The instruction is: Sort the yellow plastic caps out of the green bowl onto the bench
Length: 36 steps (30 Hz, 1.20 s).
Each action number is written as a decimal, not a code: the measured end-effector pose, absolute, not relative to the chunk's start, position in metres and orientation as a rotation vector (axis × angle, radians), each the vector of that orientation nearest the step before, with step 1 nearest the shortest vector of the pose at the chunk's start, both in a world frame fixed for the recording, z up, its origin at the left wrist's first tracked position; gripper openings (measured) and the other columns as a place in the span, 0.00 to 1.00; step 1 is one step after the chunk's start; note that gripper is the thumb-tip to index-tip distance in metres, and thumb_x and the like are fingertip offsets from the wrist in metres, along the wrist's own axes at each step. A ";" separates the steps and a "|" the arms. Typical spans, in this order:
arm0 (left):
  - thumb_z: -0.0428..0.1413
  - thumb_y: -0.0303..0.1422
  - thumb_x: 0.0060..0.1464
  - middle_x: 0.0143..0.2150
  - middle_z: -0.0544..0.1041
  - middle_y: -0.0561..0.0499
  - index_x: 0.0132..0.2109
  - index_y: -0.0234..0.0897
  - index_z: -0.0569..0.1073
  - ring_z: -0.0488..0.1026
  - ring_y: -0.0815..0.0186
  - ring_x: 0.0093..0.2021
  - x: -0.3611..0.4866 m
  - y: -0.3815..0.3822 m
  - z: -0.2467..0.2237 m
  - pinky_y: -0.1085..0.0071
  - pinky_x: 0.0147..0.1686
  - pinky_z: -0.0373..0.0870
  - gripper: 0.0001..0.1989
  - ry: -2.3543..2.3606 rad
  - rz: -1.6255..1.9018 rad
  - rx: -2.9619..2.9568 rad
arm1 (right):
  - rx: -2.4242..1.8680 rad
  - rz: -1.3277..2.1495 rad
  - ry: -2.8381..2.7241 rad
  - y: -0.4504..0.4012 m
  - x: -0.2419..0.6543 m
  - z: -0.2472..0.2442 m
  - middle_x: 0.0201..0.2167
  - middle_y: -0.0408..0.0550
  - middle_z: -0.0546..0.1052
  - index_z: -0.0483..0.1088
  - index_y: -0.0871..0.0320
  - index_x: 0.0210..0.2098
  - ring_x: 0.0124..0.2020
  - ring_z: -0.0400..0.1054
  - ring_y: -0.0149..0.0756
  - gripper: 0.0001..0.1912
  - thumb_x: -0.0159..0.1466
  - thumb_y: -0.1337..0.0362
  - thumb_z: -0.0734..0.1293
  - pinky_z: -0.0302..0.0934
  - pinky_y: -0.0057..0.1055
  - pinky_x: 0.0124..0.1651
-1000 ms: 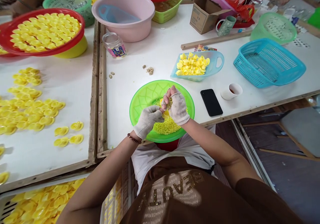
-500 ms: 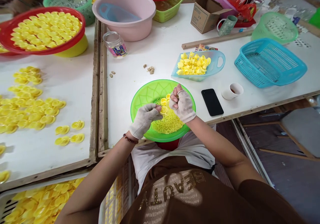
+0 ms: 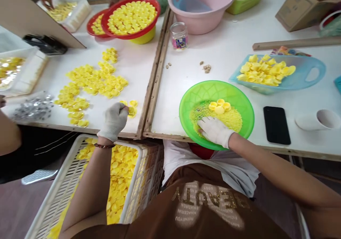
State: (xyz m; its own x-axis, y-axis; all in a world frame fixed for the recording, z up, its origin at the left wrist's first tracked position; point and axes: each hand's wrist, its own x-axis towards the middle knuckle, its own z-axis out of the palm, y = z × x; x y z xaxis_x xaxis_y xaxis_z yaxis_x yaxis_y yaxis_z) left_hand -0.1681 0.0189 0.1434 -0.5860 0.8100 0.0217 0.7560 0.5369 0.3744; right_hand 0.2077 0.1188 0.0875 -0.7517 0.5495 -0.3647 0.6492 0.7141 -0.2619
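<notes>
My left hand (image 3: 115,120), in a white fingerless glove, is over the left table with thumb and fingers pinched on a yellow cup-shaped piece, mostly hidden by the fingertips. Small yellow cup pieces (image 3: 133,104) lie right beside those fingertips. My right hand (image 3: 214,129), gloved the same way, reaches palm down into the green basin (image 3: 190,96). Its fingers are apart and rest on the yellow beads (image 3: 234,120); the fingertips are partly hidden. Several yellow cups (image 3: 220,105) sit on the beads just beyond that hand.
A blue scoop (image 3: 301,80) holds more yellow pieces, with a phone (image 3: 277,125) and a paper cup (image 3: 317,120) nearby. A wooden strip (image 3: 153,93) divides the tables. Yellow pieces (image 3: 93,77) cover much of the left table; a white crate (image 3: 135,168) stands below. Another person's arm (image 3: 9,128) is at far left.
The view has turned left. My left hand has moved from above the basin to the left table with a yellow piece. My right hand has dropped onto the beads, its fist now opened.
</notes>
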 end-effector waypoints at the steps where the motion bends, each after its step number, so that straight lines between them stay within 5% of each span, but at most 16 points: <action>1: 0.51 0.37 0.57 0.35 0.80 0.43 0.37 0.38 0.75 0.78 0.52 0.41 -0.178 0.009 0.139 0.62 0.42 0.72 0.10 2.667 0.412 1.322 | 0.962 -0.622 2.631 0.118 0.207 0.085 0.48 0.69 0.75 0.74 0.64 0.50 0.50 0.70 0.61 0.15 0.70 0.64 0.61 0.61 0.52 0.50; 7: 0.51 0.38 0.56 0.38 0.81 0.39 0.36 0.39 0.76 0.77 0.49 0.42 -0.207 -0.017 0.102 0.60 0.41 0.68 0.11 2.668 0.085 1.160 | 1.230 -1.391 2.455 0.126 0.209 0.081 0.26 0.49 0.69 0.65 0.55 0.26 0.31 0.65 0.41 0.13 0.66 0.60 0.65 0.59 0.41 0.41; 12: 0.54 0.40 0.53 0.32 0.76 0.42 0.31 0.40 0.74 0.75 0.47 0.40 -0.213 -0.008 0.093 0.56 0.41 0.69 0.09 2.699 0.047 1.148 | 1.506 -2.273 2.002 0.145 0.220 0.096 0.22 0.38 0.60 0.58 0.53 0.29 0.20 0.51 0.30 0.21 0.69 0.45 0.58 0.50 0.29 0.24; 16: 0.52 0.44 0.60 0.41 0.79 0.45 0.41 0.41 0.77 0.75 0.48 0.50 -0.160 0.027 0.115 0.55 0.52 0.69 0.14 2.667 0.624 1.580 | 1.651 -3.080 1.276 0.163 0.233 0.104 0.22 0.37 0.58 0.58 0.53 0.31 0.21 0.57 0.29 0.15 0.71 0.52 0.60 0.55 0.26 0.24; 19: 0.52 0.40 0.62 0.41 0.81 0.46 0.43 0.39 0.79 0.77 0.56 0.45 -0.078 0.069 0.132 0.62 0.48 0.71 0.14 2.172 0.982 1.845 | 1.596 -3.527 0.656 0.171 0.241 0.104 0.21 0.36 0.59 0.59 0.54 0.31 0.21 0.59 0.27 0.13 0.71 0.59 0.61 0.57 0.24 0.25; 26: 0.56 0.30 0.58 0.27 0.78 0.47 0.30 0.37 0.75 0.78 0.60 0.33 0.075 0.183 0.106 0.67 0.37 0.69 0.08 1.739 0.443 1.657 | 1.544 -3.797 0.424 0.175 0.246 0.109 0.16 0.30 0.53 0.56 0.55 0.29 0.12 0.42 0.22 0.17 0.74 0.60 0.60 0.38 0.20 0.16; 36: 0.65 0.35 0.50 0.24 0.73 0.51 0.30 0.38 0.66 0.76 0.62 0.27 0.071 0.169 0.099 0.68 0.29 0.72 0.14 1.501 0.671 1.217 | 1.658 -3.829 0.731 0.170 0.236 0.119 0.17 0.31 0.56 0.58 0.54 0.31 0.13 0.47 0.22 0.20 0.73 0.49 0.63 0.42 0.21 0.16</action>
